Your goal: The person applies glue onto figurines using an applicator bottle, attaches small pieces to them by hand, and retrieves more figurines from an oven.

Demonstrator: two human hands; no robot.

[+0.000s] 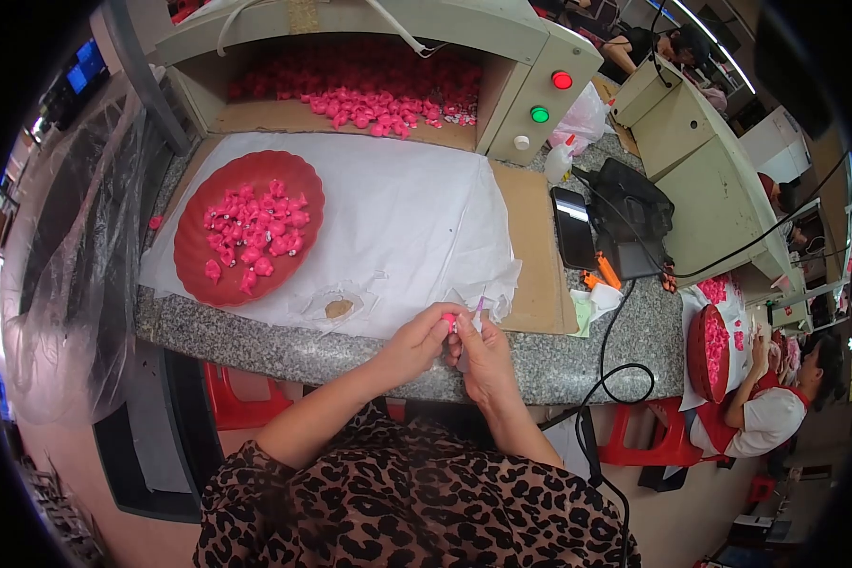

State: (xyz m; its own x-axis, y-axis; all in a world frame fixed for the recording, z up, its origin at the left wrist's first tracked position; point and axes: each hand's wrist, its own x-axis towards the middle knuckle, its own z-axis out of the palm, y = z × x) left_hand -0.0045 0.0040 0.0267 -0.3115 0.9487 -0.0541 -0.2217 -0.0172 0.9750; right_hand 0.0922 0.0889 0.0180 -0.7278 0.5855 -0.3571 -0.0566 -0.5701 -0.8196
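Observation:
Close to the table's front edge, both of my hands meet over the white paper sheet (407, 218). My left hand (416, 346) pinches a small pink moulded piece (450, 322) between thumb and fingers. Against it, my right hand (487, 364) is closed round a thin pen-like tool (481, 305) with a purple part; its working end is too small to make out. To the left, a red scalloped plate (187, 256) carries many similar glossy pink pieces (253, 222), some with white and dark spots.
A beige box (501, 123) with lit buttons holds a heap of pink pieces (369, 106). A phone (573, 227), black bag (629, 204), white bottle (558, 161) and orange-handled tool (607, 272) lie at right. Black cable (604, 379) hangs over the edge. A co-worker (762, 417) sits further right.

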